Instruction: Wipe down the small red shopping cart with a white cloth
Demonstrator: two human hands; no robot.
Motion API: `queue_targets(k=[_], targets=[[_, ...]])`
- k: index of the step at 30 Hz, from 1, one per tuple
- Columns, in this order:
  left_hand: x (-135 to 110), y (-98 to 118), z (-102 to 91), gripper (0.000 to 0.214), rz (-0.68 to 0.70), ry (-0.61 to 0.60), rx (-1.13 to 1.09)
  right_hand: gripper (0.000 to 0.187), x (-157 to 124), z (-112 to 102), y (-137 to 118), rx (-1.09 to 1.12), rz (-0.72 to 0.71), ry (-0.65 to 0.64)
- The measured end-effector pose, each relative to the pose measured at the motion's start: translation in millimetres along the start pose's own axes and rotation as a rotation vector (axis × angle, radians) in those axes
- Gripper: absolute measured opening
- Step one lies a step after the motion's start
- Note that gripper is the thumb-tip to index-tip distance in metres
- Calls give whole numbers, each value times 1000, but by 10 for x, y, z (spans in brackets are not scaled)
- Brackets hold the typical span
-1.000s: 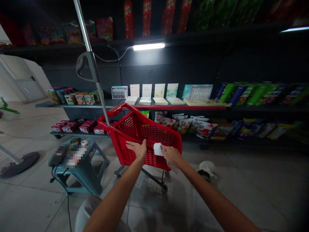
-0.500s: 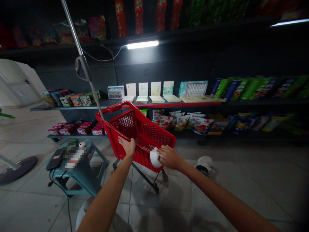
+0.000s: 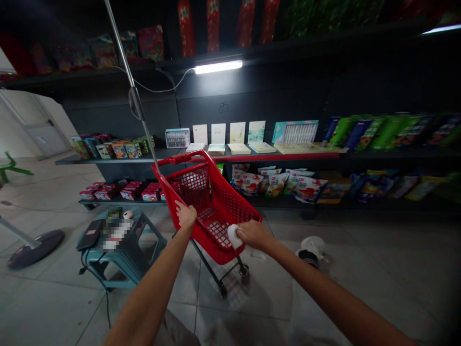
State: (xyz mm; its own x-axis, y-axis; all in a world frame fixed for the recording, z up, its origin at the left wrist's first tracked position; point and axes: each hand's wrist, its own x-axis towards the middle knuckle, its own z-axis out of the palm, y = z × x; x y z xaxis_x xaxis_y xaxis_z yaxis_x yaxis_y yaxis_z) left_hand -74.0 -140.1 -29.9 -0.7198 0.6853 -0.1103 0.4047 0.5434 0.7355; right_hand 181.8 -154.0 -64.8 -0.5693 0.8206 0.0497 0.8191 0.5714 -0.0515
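Observation:
A small red plastic shopping cart on wheels stands on the tiled floor in front of me, with a long metal pole handle rising from its far left corner. My left hand is closed over the cart's near left rim. My right hand presses a white cloth against the near right corner of the basket, fingers curled round the cloth.
Dark shelves behind the cart carry cards, boxes and snack bags. A teal stool with a phone and small items stands at left, a cable trailing off it. A round fan base lies far left. A white shoe sits right of the cart.
The cart has swung round, its near end now pointing towards me. My left hand moved left along the rim and my right hand with the cloth slid down to the near corner.

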Motion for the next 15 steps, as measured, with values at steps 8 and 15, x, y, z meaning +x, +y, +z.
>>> queue_targets(k=[8,15], targets=[[-451,-74,225,89,19,42,-16,39,28,-178,-261,81,56,-131],[-246,-47,215,84,71,33,56,38,182,-71,-1037,315,33,-37]])
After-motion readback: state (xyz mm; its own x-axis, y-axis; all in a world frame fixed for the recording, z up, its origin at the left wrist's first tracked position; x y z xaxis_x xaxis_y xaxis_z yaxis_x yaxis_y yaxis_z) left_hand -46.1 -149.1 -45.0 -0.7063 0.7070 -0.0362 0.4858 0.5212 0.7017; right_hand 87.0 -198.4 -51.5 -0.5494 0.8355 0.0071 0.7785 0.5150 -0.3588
